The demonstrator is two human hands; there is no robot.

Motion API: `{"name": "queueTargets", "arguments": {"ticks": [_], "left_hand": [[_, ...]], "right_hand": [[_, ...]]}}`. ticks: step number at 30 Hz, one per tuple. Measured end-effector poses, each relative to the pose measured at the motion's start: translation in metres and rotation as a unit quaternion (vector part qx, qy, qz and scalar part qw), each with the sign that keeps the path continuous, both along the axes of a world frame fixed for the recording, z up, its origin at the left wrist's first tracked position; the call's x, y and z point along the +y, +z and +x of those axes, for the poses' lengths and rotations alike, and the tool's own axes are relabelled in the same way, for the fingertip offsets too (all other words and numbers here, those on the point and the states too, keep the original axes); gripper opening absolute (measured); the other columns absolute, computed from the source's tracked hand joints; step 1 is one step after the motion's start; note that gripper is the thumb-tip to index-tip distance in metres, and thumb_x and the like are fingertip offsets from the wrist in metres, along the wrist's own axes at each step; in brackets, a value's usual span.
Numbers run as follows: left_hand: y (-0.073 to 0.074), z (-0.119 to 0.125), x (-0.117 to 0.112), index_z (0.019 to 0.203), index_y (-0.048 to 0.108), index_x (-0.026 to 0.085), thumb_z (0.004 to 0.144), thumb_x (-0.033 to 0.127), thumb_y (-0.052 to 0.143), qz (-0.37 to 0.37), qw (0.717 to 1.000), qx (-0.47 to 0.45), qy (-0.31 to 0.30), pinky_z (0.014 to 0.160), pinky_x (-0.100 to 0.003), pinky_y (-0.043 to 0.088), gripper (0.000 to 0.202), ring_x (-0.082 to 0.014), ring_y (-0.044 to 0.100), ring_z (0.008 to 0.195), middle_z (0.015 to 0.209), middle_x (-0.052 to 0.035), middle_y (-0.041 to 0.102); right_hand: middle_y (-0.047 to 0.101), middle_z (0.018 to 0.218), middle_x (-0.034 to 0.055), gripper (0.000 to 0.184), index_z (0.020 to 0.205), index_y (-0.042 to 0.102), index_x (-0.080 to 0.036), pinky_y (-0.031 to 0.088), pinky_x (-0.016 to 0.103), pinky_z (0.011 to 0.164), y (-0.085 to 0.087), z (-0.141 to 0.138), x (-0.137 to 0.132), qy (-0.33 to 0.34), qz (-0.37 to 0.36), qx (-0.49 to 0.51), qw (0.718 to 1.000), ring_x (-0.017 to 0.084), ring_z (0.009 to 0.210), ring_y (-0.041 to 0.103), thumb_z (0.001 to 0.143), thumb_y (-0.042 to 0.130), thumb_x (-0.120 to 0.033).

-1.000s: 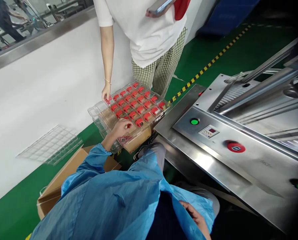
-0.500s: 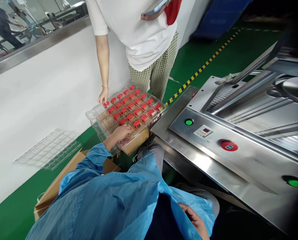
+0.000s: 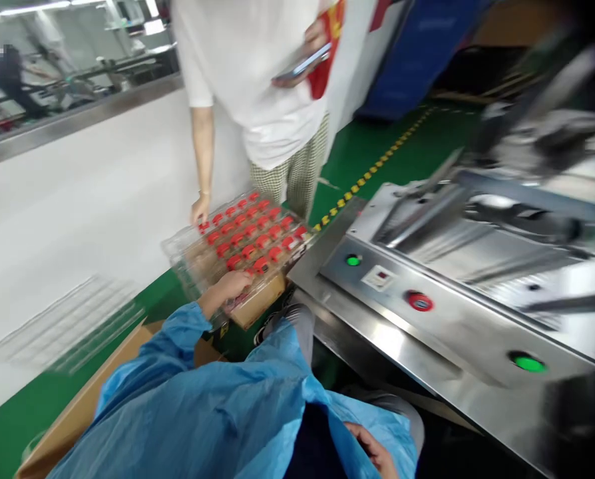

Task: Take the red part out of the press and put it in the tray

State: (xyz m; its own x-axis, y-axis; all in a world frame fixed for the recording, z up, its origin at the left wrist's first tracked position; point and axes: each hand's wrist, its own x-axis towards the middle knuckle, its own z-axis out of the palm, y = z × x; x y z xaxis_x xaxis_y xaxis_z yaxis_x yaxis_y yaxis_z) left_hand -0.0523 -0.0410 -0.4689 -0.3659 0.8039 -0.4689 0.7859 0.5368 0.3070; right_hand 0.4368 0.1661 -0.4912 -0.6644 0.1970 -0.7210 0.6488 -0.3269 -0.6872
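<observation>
A clear plastic tray [image 3: 182, 256] with rows of small red parts [image 3: 261, 265] in its pockets rests on a cardboard box [image 3: 260, 306]. At its near corner is my left hand [image 3: 230, 286], fingers together on one red part, which is partly hidden. My right hand [image 3: 375, 452] lies low in my lap against my blue coat [image 3: 217, 412]. Its fingers are loosely bent and apart, with nothing visible in them. Across the tray, a co-worker's hand [image 3: 200, 208] touches a red part at the far left corner. The co-worker's other hand [image 3: 313, 38] holds a phone [image 3: 302, 64].
On my right stands a steel machine [image 3: 392, 332] with green buttons [image 3: 353, 260] and a red button [image 3: 420, 301]. An open carton [image 3: 85, 392] is at my left, beside a clear empty tray [image 3: 72, 326] against the white wall [image 3: 78, 213]. Yellow-black tape [image 3: 362, 179] marks the green floor.
My view has shifted, and the picture is more blurred. My left hand stays at the tray's near corner, and the co-worker's hand stays at the far corner.
</observation>
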Motion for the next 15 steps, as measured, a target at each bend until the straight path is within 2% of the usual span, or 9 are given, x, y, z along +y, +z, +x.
{"name": "queueTargets", "arguments": {"ticks": [2, 3, 4, 7, 10, 12, 13, 15], "left_hand": [[0.009, 0.002, 0.008, 0.095, 0.078, 0.021, 0.087, 0.002, 0.046, -0.014, 0.999, 0.011, 0.033, 0.095, -0.041, 0.058, 0.038, -0.0287, 0.075, 0.105, 0.115, -0.0125, 0.080], [0.013, 0.000, 0.016, 0.096, 0.079, 0.020, 0.089, 0.005, 0.045, -0.021, 0.999, 0.000, 0.026, 0.094, -0.042, 0.059, 0.037, -0.0301, 0.076, 0.105, 0.113, -0.0145, 0.080], [0.016, -0.004, 0.026, 0.098, 0.079, 0.018, 0.094, 0.010, 0.043, 0.005, 1.000, -0.001, 0.014, 0.096, -0.042, 0.059, 0.037, -0.0304, 0.076, 0.108, 0.112, -0.0155, 0.079], [0.036, -0.012, 0.077, 0.111, 0.080, 0.021, 0.098, 0.019, 0.042, 0.098, 0.995, -0.011, -0.030, 0.104, -0.043, 0.059, 0.041, -0.0286, 0.075, 0.115, 0.120, -0.0138, 0.079], [0.071, -0.003, 0.137, 0.118, 0.081, 0.028, 0.096, 0.025, 0.043, 0.170, 0.981, -0.033, -0.091, 0.109, -0.043, 0.060, 0.044, -0.0278, 0.075, 0.120, 0.124, -0.0098, 0.079], [0.089, 0.009, 0.169, 0.115, 0.083, 0.031, 0.096, 0.029, 0.043, 0.202, 0.968, -0.048, -0.142, 0.109, -0.045, 0.062, 0.044, -0.0289, 0.076, 0.119, 0.123, -0.0074, 0.080], [0.094, 0.015, 0.182, 0.113, 0.084, 0.034, 0.096, 0.032, 0.044, 0.221, 0.960, -0.050, -0.162, 0.109, -0.046, 0.063, 0.043, -0.0299, 0.077, 0.117, 0.122, -0.0059, 0.081], [0.091, 0.025, 0.201, 0.111, 0.084, 0.042, 0.096, 0.039, 0.046, 0.263, 0.943, -0.049, -0.197, 0.108, -0.049, 0.065, 0.042, -0.0318, 0.080, 0.114, 0.121, -0.0011, 0.083]], "right_hand": [[0.072, 0.080, 0.0057, 0.054, 0.086, 0.080, -0.026, 0.061, 0.040, 0.078, -0.003, -0.006, -0.007, -0.014, 0.037, 0.021, 0.999, 0.027, 0.078, 0.069, 0.078, 0.077, -0.080], [0.068, 0.076, 0.0044, 0.055, 0.082, 0.079, -0.028, 0.060, 0.041, 0.077, -0.005, -0.010, -0.009, -0.023, 0.056, 0.031, 0.998, 0.026, 0.075, 0.066, 0.080, 0.074, -0.082], [0.066, 0.074, 0.0034, 0.054, 0.079, 0.077, -0.029, 0.059, 0.043, 0.078, -0.008, -0.014, -0.010, -0.028, 0.067, 0.042, 0.996, 0.026, 0.074, 0.064, 0.081, 0.072, -0.082], [0.063, 0.073, 0.0020, 0.051, 0.078, 0.076, -0.031, 0.056, 0.046, 0.081, -0.015, -0.026, -0.009, -0.048, 0.074, 0.077, 0.993, 0.026, 0.074, 0.063, 0.083, 0.071, -0.081], [0.062, 0.072, 0.0022, 0.053, 0.083, 0.076, -0.027, 0.054, 0.045, 0.078, -0.015, -0.034, -0.008, -0.077, 0.098, 0.097, 0.987, 0.025, 0.072, 0.061, 0.088, 0.066, -0.079], [0.061, 0.070, 0.0007, 0.048, 0.083, 0.076, -0.023, 0.051, 0.037, 0.072, -0.004, -0.037, -0.009, -0.096, 0.132, 0.106, 0.981, 0.020, 0.068, 0.057, 0.092, 0.067, -0.069], [0.060, 0.068, -0.0007, 0.045, 0.082, 0.076, -0.020, 0.048, 0.032, 0.069, 0.005, -0.039, -0.010, -0.114, 0.153, 0.108, 0.976, 0.016, 0.066, 0.053, 0.094, 0.067, -0.062], [0.054, 0.063, -0.0048, 0.038, 0.077, 0.075, -0.013, 0.039, 0.022, 0.064, 0.028, -0.039, -0.006, -0.129, 0.186, 0.117, 0.967, 0.009, 0.062, 0.044, 0.092, 0.068, -0.047]]}}
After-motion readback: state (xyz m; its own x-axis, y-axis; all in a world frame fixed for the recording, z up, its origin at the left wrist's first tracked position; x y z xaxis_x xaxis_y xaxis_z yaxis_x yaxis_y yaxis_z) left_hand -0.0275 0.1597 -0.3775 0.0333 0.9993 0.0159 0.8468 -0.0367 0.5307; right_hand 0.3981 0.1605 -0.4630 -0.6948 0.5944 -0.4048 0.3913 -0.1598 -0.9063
